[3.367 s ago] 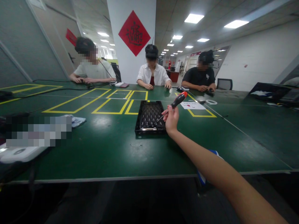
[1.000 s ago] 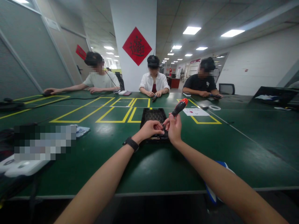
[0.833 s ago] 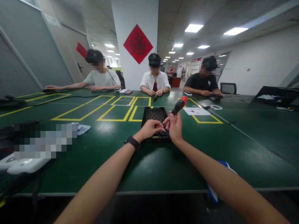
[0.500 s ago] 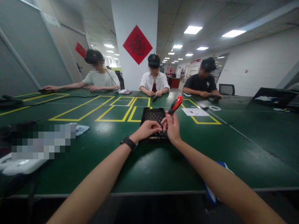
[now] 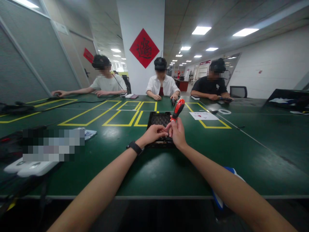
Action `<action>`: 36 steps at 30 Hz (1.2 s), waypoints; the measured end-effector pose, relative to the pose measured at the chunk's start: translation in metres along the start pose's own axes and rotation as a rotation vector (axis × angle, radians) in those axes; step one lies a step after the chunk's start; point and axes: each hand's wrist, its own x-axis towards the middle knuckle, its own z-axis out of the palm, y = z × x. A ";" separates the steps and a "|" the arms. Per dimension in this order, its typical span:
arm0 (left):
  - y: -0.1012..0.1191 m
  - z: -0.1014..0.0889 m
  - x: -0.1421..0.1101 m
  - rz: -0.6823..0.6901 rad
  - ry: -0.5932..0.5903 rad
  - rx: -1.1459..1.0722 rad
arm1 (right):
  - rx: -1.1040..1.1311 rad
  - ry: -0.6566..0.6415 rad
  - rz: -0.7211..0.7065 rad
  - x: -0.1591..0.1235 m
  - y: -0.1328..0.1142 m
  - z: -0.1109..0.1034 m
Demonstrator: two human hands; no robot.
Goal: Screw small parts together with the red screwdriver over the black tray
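A screwdriver (image 5: 178, 109) with a red and black handle leans in my right hand (image 5: 178, 131), its handle end pointing up and away. My right fingers are closed on it near the lower part of the handle. My left hand (image 5: 155, 133), with a dark band at the wrist, is closed with its fingertips meeting the right fingers close to the screwdriver's shaft. Whatever the left fingertips pinch is too small to make out. Under both hands lies a black open tray (image 5: 161, 120) with a patterned inside, partly hidden by them.
The green table (image 5: 154, 174) carries yellow tape outlines. A white paper sheet (image 5: 204, 116) and a tape roll (image 5: 224, 111) lie to the right. Left are white devices (image 5: 36, 167) and cables. Three people sit across; the middle person's hand is by a dark tool (image 5: 173, 101).
The screwdriver has tilted slightly more upright, and my hands stay together over the tray. Across the table, the middle person's hands have moved apart. The view has shifted a little.
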 end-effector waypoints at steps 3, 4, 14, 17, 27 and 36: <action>-0.001 0.001 0.001 -0.027 0.025 0.038 | -0.014 0.001 -0.006 -0.001 0.000 0.000; -0.001 0.001 0.001 -0.028 0.022 0.055 | -0.019 -0.004 -0.007 -0.001 0.000 0.000; 0.005 -0.002 -0.002 0.078 -0.074 0.138 | -0.028 -0.059 0.004 -0.002 0.003 -0.001; 0.003 -0.001 -0.001 0.046 -0.027 0.103 | -0.015 -0.053 -0.010 -0.002 0.001 -0.001; -0.005 0.001 0.001 -0.027 -0.023 0.042 | -0.019 -0.023 -0.006 -0.003 -0.001 -0.001; 0.000 -0.002 -0.002 0.038 -0.099 0.106 | -0.039 -0.038 0.006 -0.003 -0.005 0.001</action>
